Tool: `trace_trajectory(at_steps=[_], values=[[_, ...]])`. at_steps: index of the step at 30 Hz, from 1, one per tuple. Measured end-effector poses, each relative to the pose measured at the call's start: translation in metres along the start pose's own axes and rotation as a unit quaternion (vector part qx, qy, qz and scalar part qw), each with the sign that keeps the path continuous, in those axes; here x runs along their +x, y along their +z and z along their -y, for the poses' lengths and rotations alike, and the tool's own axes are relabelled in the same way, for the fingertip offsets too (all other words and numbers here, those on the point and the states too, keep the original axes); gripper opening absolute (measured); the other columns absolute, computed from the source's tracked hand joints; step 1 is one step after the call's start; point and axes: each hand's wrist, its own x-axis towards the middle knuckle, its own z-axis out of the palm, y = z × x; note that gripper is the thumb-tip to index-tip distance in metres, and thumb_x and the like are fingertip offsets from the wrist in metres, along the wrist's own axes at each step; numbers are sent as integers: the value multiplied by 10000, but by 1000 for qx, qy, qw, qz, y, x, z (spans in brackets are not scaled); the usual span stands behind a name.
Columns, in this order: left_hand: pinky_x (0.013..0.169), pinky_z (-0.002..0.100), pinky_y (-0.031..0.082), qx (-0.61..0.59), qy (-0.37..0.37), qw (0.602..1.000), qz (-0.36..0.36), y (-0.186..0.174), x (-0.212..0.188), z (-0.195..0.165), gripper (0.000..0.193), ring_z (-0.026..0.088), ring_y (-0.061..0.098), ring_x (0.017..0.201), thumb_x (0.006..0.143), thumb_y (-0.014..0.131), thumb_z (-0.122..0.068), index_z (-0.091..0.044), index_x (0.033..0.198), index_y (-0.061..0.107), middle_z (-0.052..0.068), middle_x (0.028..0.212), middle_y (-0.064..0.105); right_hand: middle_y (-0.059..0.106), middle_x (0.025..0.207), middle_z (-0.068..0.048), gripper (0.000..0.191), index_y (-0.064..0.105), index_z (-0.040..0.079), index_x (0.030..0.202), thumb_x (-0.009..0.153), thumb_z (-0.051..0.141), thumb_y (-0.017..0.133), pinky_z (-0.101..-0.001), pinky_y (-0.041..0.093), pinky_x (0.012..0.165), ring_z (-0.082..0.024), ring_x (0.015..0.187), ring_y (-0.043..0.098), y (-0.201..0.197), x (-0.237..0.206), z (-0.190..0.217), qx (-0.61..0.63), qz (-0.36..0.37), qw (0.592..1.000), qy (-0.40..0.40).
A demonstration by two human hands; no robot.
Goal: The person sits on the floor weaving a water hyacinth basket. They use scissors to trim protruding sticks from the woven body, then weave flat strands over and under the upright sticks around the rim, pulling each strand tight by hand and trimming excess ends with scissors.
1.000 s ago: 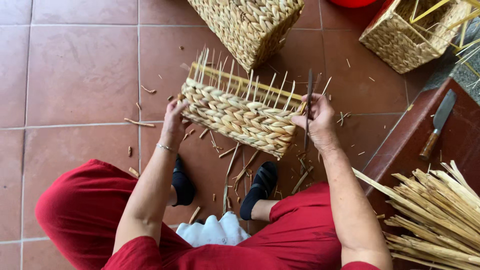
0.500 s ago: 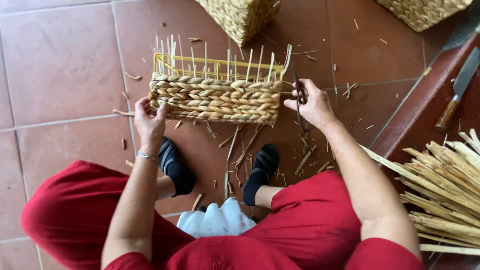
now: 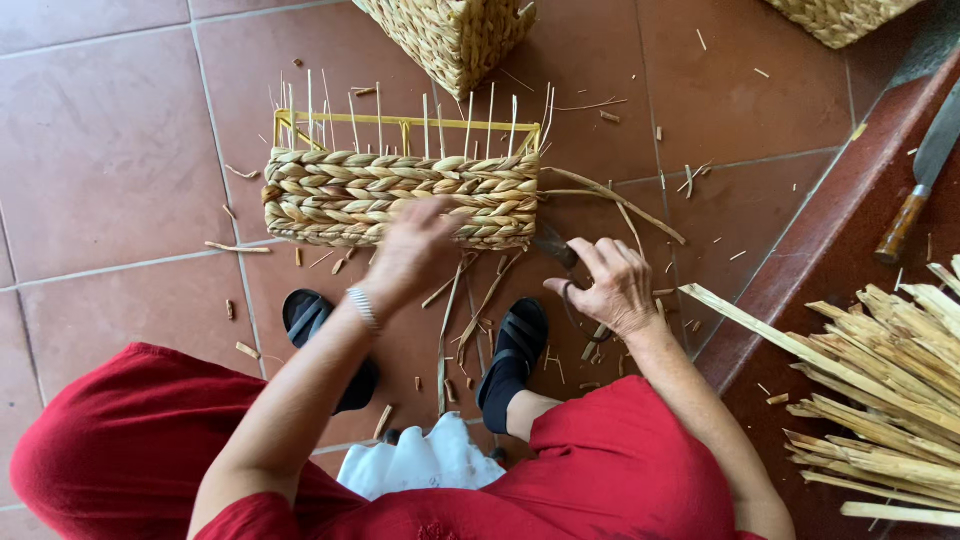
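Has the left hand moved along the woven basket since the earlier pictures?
Yes. The left hand has gone from the basket's left end to the middle of the half-woven basket, toward the right hand.

Half-woven basket [image 3: 400, 195] on floor [image 3: 100, 150], ahead of both feet. Left hand [image 3: 415, 250] against its near side; right hand [image 3: 610, 290] with scissors [image 3: 555, 245] off its right end. Finished basket [image 3: 450, 35] behind. Reed bundle [image 3: 890, 390] far right; knife [image 3: 925, 170] beyond it.
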Motion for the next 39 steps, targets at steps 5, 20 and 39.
trace_trajectory(at_steps=[5,20,39], values=[[955,456,463,17,48,995,82,26,49,-21,402,317,560,1137,861,727,-165,-121,1251,638,113,1176,580,576,840,-91,655,695,124,1159,672,510,899,-425,521,656,-290,777,629,5,-1,4,-37,13,999,-7],[844,437,460,59,122,979,153,39,93,-14,219,255,576,1098,718,708,-89,-123,934,691,35,1056,636,537,821,-82,692,672,106,1259,742,530,854,-426,465,616,-267,727,593,27,12,12,-60,-35,997,-41],[662,318,644,-540,-270,797,-28,41,28,-29,124,156,740,761,911,538,33,-73,970,516,103,968,731,559,734,-84,689,687,76,1345,783,435,858,-345,508,612,-189,634,572,9,5,-21,169,47,980,98]])
